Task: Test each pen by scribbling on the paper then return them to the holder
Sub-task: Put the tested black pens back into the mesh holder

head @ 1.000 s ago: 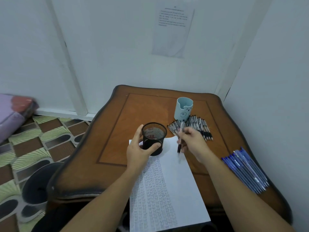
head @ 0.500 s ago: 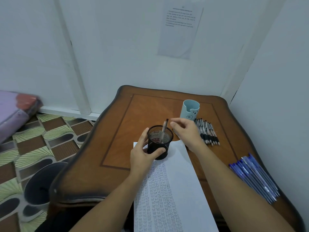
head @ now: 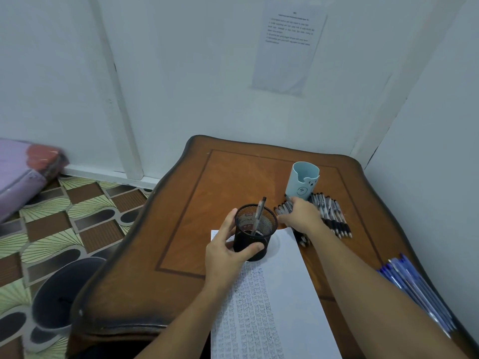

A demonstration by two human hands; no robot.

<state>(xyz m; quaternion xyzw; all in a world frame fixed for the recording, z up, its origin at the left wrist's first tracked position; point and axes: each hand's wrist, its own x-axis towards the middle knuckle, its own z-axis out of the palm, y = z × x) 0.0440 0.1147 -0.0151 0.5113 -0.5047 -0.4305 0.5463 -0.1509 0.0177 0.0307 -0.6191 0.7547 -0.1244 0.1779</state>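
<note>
A black mesh pen holder (head: 259,246) stands on the top edge of the white paper (head: 285,281), which is covered in rows of scribbles. My left hand (head: 224,252) grips the holder from the left. One grey-and-black pen (head: 260,211) leans inside it. My right hand (head: 302,216) lies over the left part of a pile of black-and-white pens (head: 333,215) on the table, fingers stretched out and touching them. Some pens are hidden under the hand.
A light blue cup-shaped holder (head: 303,182) stands just behind the pen pile. Several blue pens (head: 417,288) lie near the wooden table's (head: 228,177) right edge. Walls close off the back and right. A dark bin (head: 59,294) sits on the floor at left.
My right hand has dropped its pen into the mesh holder and moved right, down onto the pen pile. The left hand kept its grip on the holder.
</note>
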